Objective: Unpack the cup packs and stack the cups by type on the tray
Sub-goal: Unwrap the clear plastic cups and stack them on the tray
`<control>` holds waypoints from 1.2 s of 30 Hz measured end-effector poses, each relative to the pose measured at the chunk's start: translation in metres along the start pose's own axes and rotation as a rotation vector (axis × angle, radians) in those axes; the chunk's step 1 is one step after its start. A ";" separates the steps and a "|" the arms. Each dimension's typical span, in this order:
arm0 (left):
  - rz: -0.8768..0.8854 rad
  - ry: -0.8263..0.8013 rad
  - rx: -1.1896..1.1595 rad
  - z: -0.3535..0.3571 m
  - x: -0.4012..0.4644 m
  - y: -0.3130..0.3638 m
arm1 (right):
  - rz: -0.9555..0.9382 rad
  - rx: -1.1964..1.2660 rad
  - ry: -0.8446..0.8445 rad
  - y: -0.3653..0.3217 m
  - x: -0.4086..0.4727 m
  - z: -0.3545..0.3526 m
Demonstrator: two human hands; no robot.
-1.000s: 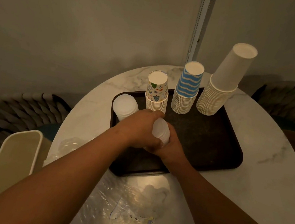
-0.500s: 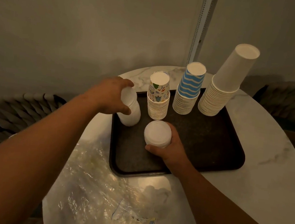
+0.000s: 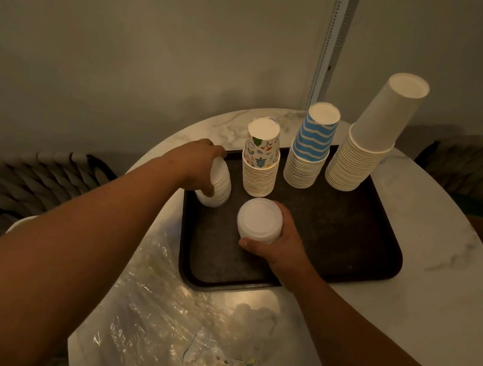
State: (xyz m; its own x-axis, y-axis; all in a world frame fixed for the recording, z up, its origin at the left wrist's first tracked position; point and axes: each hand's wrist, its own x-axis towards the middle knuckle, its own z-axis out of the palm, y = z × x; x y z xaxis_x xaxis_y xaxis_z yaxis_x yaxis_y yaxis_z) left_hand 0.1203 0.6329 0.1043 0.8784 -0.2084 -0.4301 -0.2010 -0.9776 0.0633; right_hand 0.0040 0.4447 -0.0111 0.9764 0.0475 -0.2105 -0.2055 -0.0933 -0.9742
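Dark tray (image 3: 348,244): it sits on a round white marble table (image 3: 419,311), a little to the far side.
Left hand (image 3: 198,167): it is curled around a short stack of white plastic cups (image 3: 218,187) at the far left part of the tray. The fingers are closed over the top and side, with the thumb low on the near side. The stack leans to the left.
Right hand (image 3: 275,247): it grips a second short stack of white plastic cups (image 3: 260,221) from the near side, thumb on the left and fingers wrapped round the right. This stack stands bottoms up, near the middle of the tray.
Picture cups (image 3: 260,161): a stack with little coloured drawings, bottoms up, just right of the left hand's stack.
Striped cups (image 3: 311,149): a blue and white stack, right of the picture cups, along the far edge of the tray.
Tall white cups (image 3: 362,158): the biggest stack, at the far right of the tray, and its top cups lean to the right.
Clear plastic wrap (image 3: 161,331): crinkly and empty, lying on the table near the person, touching the near left corner of the tray.
Woven chairs: one on the left (image 3: 20,186) and one on the far right (image 3: 478,172), beside the table.
Wall (image 3: 129,47): plain and dim, behind the table.
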 end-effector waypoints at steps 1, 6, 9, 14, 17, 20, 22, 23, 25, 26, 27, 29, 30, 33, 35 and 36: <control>-0.001 0.007 0.001 0.002 0.001 0.000 | 0.000 -0.002 0.002 0.001 0.000 0.000; -0.009 0.015 0.007 0.006 0.002 0.002 | -0.005 0.004 0.007 0.002 0.000 -0.001; -0.015 -0.007 0.023 0.003 -0.003 0.001 | -0.008 0.017 0.000 0.001 0.000 -0.001; -0.028 0.062 0.059 -0.018 -0.033 0.014 | -0.009 0.017 -0.002 0.002 0.000 -0.002; 0.085 0.132 -0.012 -0.020 -0.056 0.042 | -0.015 0.008 0.002 0.002 0.000 -0.002; 0.201 0.118 -0.047 0.001 -0.063 0.068 | -0.003 -0.015 0.007 0.001 0.000 0.000; 0.219 0.092 -0.072 0.017 -0.060 0.078 | -0.014 -0.067 0.002 -0.003 0.001 0.001; 0.215 0.081 -0.084 0.024 -0.057 0.081 | -0.020 -0.096 -0.003 -0.004 0.002 0.001; 0.209 0.066 -0.093 0.033 -0.054 0.086 | -0.007 -0.134 -0.021 -0.004 0.006 0.000; 0.206 0.064 -0.095 0.035 -0.052 0.088 | 0.005 -0.151 -0.031 -0.004 0.007 0.000; 0.202 0.070 -0.099 0.037 -0.051 0.089 | 0.014 -0.168 -0.035 -0.004 0.008 0.001; 0.200 0.087 -0.102 0.038 -0.050 0.090 | 0.019 -0.204 -0.025 -0.002 0.010 0.003; 0.201 0.090 -0.108 0.038 -0.049 0.090 | 0.022 -0.216 -0.020 -0.001 0.011 0.004; 0.196 0.077 -0.164 0.037 -0.049 0.087 | 0.017 -0.209 -0.013 -0.001 0.010 0.003; 0.186 0.072 -0.209 0.035 -0.050 0.084 | -0.003 -0.223 -0.016 -0.004 0.009 0.002; 0.184 0.077 -0.225 0.034 -0.051 0.083 | -0.015 -0.226 -0.015 -0.004 0.008 0.002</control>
State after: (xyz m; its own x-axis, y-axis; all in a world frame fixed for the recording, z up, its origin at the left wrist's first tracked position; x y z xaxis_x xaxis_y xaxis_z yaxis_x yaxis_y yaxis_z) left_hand 0.0443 0.5632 0.1009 0.8682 -0.3758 -0.3241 -0.2660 -0.9037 0.3355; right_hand 0.0129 0.4478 -0.0092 0.9778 0.0652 -0.1993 -0.1696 -0.3127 -0.9346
